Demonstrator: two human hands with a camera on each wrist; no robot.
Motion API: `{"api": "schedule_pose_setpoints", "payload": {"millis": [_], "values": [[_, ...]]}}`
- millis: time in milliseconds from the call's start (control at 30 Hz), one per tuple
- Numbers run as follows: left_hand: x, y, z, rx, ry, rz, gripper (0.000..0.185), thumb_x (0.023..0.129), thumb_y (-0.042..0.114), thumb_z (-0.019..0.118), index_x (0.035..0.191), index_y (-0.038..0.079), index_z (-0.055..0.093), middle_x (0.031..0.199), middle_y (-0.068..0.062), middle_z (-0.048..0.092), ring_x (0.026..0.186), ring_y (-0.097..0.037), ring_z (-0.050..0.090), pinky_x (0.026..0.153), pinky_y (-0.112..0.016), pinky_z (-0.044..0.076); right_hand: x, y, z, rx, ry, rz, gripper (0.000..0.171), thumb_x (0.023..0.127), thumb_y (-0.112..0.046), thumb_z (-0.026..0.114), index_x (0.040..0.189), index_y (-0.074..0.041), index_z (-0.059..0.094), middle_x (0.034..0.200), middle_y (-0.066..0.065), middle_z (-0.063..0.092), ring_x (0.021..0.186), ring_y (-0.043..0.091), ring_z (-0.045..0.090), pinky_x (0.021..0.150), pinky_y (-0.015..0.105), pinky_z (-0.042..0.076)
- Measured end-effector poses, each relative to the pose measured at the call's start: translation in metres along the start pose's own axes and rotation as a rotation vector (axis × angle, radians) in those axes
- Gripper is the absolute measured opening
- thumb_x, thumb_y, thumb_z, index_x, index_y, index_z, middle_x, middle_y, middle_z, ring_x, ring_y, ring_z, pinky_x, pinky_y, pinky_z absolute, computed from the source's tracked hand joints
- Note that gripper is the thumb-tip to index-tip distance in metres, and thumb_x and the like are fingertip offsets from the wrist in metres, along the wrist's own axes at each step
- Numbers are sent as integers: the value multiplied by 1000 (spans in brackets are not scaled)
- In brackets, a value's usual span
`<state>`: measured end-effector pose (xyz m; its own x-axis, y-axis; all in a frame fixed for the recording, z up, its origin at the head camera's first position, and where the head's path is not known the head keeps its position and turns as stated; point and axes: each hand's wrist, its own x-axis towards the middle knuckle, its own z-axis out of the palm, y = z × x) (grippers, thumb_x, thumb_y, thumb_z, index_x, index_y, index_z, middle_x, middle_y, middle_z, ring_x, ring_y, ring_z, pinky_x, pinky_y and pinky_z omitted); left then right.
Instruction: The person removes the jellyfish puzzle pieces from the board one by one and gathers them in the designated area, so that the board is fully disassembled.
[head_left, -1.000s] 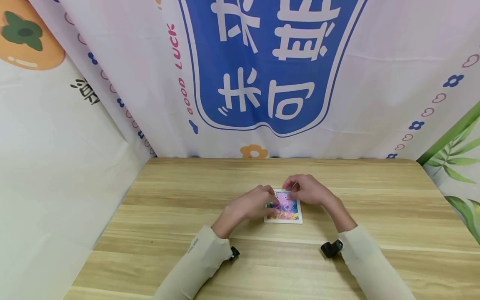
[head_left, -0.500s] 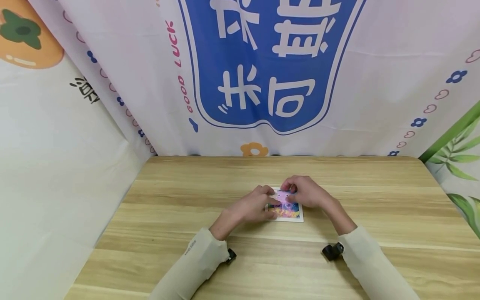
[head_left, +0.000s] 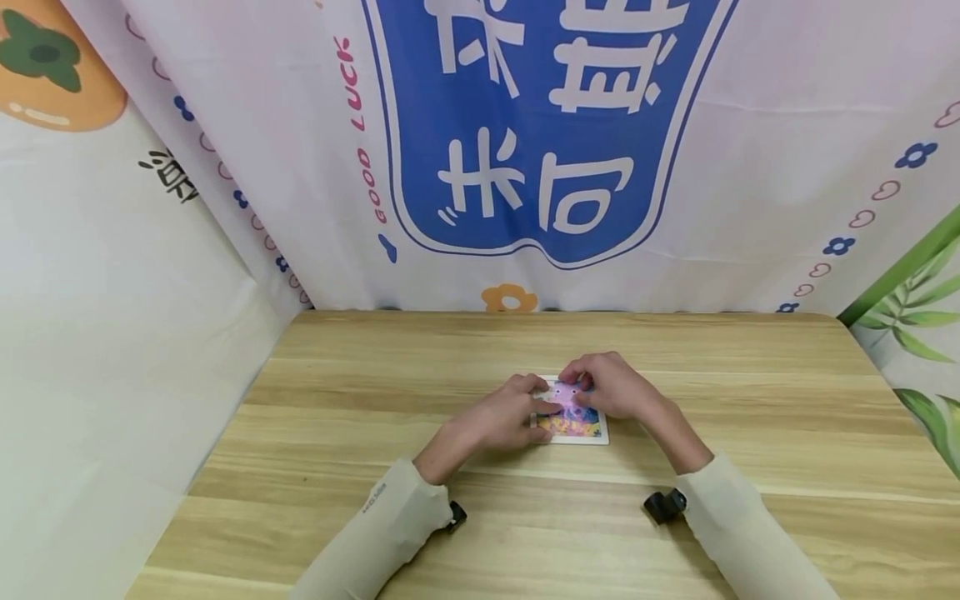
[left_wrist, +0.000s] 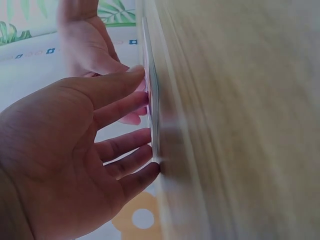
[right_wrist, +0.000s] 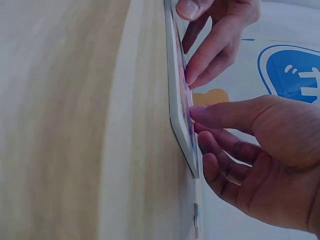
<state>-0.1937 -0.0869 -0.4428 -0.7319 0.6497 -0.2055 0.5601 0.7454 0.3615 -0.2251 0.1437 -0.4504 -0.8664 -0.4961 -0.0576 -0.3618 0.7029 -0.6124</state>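
A small square picture board (head_left: pixel 573 427) lies flat on the table, with a white border and a bright print of a pink creature with two eyes. My left hand (head_left: pixel 506 412) reaches in from the left, its fingers extended over the board's left side and little finger near the far-left corner. In the left wrist view, the left fingertips (left_wrist: pixel 156 167) meet the board's edge and face. My right hand (head_left: pixel 615 385) bends over the far right part, its thumb (right_wrist: pixel 200 114) on the printed face and its other fingers loosely curled close to the far edge.
The wooden table (head_left: pixel 337 375) runs back to a printed cloth (head_left: pixel 300 125) with a blue sign and flowers. A white cloth (head_left: pixel 90 350) closes off the left side. A black wrist camera (head_left: pixel 665 505) hangs by the right sleeve (head_left: pixel 750 525).
My right hand has shifted slightly left and nearer me, its thumb further over the print. My left fingers have settled on the board's left side. The board has turned a little.
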Motion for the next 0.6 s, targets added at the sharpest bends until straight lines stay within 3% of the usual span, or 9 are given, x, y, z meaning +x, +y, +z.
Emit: {"api": "schedule_pose_setpoints", "payload": {"millis": [200, 600], "values": [[0, 0, -1, -12, -8, -3, 48, 104, 35, 73, 150, 24, 64, 165, -9, 48, 151, -26, 45, 125, -41, 44, 3, -2, 0, 52, -27, 19, 35, 92, 6, 74, 127, -1, 75, 110, 11, 74, 88, 16, 63, 77, 28, 55], [2, -1, -4, 0, -41, -4, 47, 105, 36, 71, 149, 23, 65, 165, -8, 48, 151, -25, 45, 125, -42, 44, 8, 12, 1, 131, -97, 46, 35, 94, 3, 74, 129, -1, 74, 116, 11, 73, 92, 18, 58, 82, 31, 50]]}}
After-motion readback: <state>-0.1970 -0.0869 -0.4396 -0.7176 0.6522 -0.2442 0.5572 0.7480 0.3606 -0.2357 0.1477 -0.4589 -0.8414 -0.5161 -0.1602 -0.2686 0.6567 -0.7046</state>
